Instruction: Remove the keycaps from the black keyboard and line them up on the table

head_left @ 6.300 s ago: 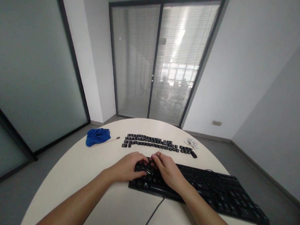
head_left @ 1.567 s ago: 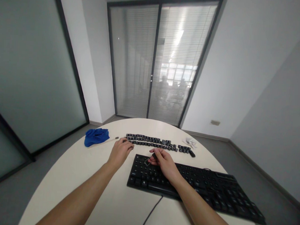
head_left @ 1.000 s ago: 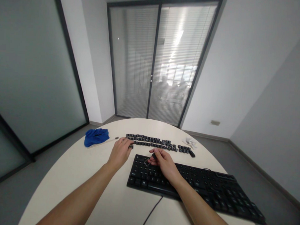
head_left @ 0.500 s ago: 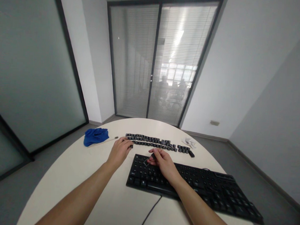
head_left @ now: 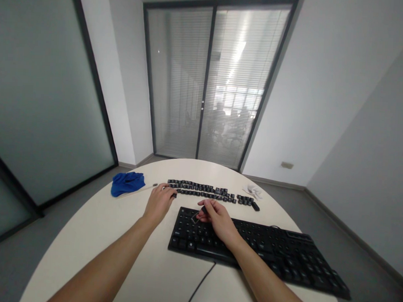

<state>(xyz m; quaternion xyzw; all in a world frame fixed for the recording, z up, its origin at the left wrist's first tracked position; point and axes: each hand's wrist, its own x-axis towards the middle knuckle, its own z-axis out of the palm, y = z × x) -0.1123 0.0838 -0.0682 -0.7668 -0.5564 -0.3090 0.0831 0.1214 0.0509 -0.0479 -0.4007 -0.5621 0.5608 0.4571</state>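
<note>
A black keyboard (head_left: 285, 252) lies slanted across the right half of the round table. Over its left part, my right hand (head_left: 217, 216) is closed on a keycap puller (head_left: 195, 218), whose thin wire loop points left and down above the keys. Beyond the keyboard, loose black keycaps (head_left: 191, 186) are laid out in rows. At the left end of these rows is my left hand (head_left: 159, 202), its fingers bent down to the tabletop with a small dark keycap (head_left: 174, 195) at the fingertips. The finger pads are hidden.
A blue cloth (head_left: 128, 183) lies at the table's left edge, beside a thin-handled brush (head_left: 149, 186). White crumpled gloves or cloth (head_left: 253, 191) lie at the back right. A black cable (head_left: 198, 286) runs toward me from the keyboard's front edge. Glass doors with blinds (head_left: 204, 84) stand behind.
Hardly anything differs. The whole view has shifted slightly, and both hands keep nearly the same places, the right one still holding the puller over the keys.
</note>
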